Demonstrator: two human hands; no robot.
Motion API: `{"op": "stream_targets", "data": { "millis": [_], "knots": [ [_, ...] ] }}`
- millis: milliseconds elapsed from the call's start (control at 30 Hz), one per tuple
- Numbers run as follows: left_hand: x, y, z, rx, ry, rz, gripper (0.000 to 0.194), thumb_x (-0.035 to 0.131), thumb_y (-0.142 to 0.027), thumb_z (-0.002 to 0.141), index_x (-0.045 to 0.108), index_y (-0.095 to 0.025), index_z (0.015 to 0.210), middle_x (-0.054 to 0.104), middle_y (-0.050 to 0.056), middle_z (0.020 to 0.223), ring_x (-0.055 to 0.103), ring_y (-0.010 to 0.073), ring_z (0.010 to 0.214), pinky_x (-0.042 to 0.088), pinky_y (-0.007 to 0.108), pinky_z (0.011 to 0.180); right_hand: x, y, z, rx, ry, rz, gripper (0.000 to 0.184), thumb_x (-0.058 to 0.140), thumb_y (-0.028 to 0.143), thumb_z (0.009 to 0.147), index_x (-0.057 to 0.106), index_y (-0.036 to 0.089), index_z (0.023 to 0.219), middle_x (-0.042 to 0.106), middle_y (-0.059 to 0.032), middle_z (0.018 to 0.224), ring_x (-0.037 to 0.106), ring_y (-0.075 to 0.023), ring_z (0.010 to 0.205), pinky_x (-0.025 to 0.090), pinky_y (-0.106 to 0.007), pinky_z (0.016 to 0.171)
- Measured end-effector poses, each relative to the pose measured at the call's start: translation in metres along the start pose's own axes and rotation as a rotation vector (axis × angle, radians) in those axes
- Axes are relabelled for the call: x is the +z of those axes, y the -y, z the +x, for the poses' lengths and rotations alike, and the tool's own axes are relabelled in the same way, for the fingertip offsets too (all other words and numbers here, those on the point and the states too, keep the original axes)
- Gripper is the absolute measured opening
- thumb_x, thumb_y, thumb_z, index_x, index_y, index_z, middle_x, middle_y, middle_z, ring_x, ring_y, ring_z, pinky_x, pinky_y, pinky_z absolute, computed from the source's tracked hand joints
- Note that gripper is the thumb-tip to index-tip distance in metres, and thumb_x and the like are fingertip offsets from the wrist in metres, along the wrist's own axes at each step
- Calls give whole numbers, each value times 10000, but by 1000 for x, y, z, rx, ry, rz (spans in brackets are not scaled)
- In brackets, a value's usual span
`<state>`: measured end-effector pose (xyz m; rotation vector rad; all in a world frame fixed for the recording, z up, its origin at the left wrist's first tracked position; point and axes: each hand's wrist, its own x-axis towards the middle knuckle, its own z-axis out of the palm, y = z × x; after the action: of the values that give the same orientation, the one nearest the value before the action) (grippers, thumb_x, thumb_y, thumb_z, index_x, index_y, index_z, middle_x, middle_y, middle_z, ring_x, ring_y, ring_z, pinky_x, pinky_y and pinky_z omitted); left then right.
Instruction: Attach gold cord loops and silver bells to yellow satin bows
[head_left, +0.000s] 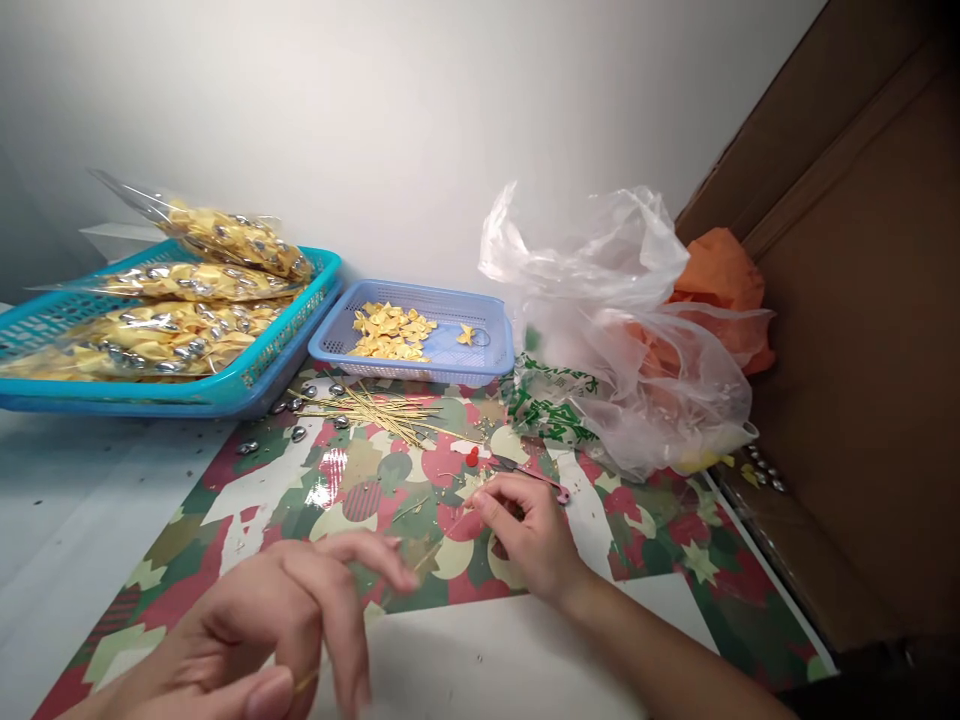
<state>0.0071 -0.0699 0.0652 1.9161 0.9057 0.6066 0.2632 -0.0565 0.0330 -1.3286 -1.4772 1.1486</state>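
From the head camera, your left hand (281, 605) is low in the foreground, palm turned inward, its fingers half curled and loosely spread. A thin yellow strip (306, 683) shows beside the thumb tip; blur hides the grip, so you cannot tell whether the hand has hold of it. Your right hand (529, 525) is farther forward, above the shiny red, green and cream patterned cover (352, 500) on the table. Its thumb and forefinger are pinched together at the tips on a thin, pale strand (456, 522) that slants down toward your left hand; its far end is too faint to make out.

Just beyond your right hand lie a small tool with a pink handle and a dark tip (561, 493) and a small, shiny red piece (472, 458). Farther forward and to your left, thin yellow sticks (386, 410) lie in a loose, crossing heap, with rounded, shiny silver pieces (298, 433) scattered near it.

Behind the sticks stands a shallow lavender-blue plastic basket (411, 372). Small folded yellow pieces (391, 333) are heaped in its left part, and one more lies apart on the right. To its left, a larger turquoise plastic basket (259, 375) bears clear plastic bags (180, 330) filled with yellow and silver pieces. On your right, a crumpled clear plastic bag with green print (637, 380) lies against a crumpled orange bag (724, 275), beside a brown cardboard surface (862, 350).
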Motion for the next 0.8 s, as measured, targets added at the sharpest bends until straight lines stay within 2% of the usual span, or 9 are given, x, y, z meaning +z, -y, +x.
{"op": "stream_targets", "data": {
  "millis": [67,133,200,233,300,400,533,667,800],
  "knots": [
    [7,-8,12,90,209,-247,596,466,-779,775,656,-334,427,582,74,413,618,276,656,512,494,900,2,1,-1,-96,14,-159,296,527,256,888,646,172,630,571,1,609,499,-126,591,374,-269,586],
    [13,-15,25,40,222,-401,526,488,-699,829,748,-300,604,654,83,540,600,241,607,535,447,807,2,0,0,-199,-18,-306,247,518,220,895,663,176,699,596,0,635,533,-140,639,394,-293,666],
    [17,-16,38,-75,133,-485,464,504,-623,862,785,-259,804,699,97,762,588,214,628,522,368,663,-1,-1,1,-272,-93,-392,159,533,209,893,689,180,884,637,-14,726,573,-161,710,410,-311,720],
    [19,-15,43,-142,86,-508,434,489,-572,888,782,-252,886,679,83,788,570,197,628,496,333,614,-3,-1,1,-303,-133,-403,166,540,207,890,681,179,974,652,-26,782,587,-171,747,421,-314,727],
    [23,-8,50,-256,37,-518,392,460,-473,917,767,-242,990,592,30,668,509,174,601,450,293,579,-7,0,1,-370,-184,-384,210,544,193,879,654,181,1058,660,-41,856,597,-179,782,444,-313,716],
    [26,1,53,-309,18,-480,343,480,-403,903,767,-237,989,606,20,688,458,149,581,424,271,566,-11,3,0,-485,-174,-332,227,562,155,842,642,205,1048,662,-39,884,598,-181,798,473,-316,712],
    [26,-1,48,-269,-37,-361,264,522,-350,880,766,-259,922,705,49,896,567,173,678,463,267,586,-8,3,-3,-566,-93,-307,272,581,125,809,629,221,1059,665,-31,873,604,-188,814,484,-338,732],
    [26,-8,45,-187,-13,-192,209,566,-320,845,762,-252,861,713,50,831,615,205,740,493,271,609,-4,2,-3,-574,-42,-289,310,567,133,812,627,217,1104,677,-44,924,605,-197,853,482,-365,769],
    [27,-7,43,-100,38,-154,204,574,-329,846,754,-234,825,717,56,810,603,197,696,484,277,612,-2,0,-4,-584,94,-346,317,578,142,820,649,196,1124,685,-78,1084,592,-215,959,459,-403,855]
  ]
}}
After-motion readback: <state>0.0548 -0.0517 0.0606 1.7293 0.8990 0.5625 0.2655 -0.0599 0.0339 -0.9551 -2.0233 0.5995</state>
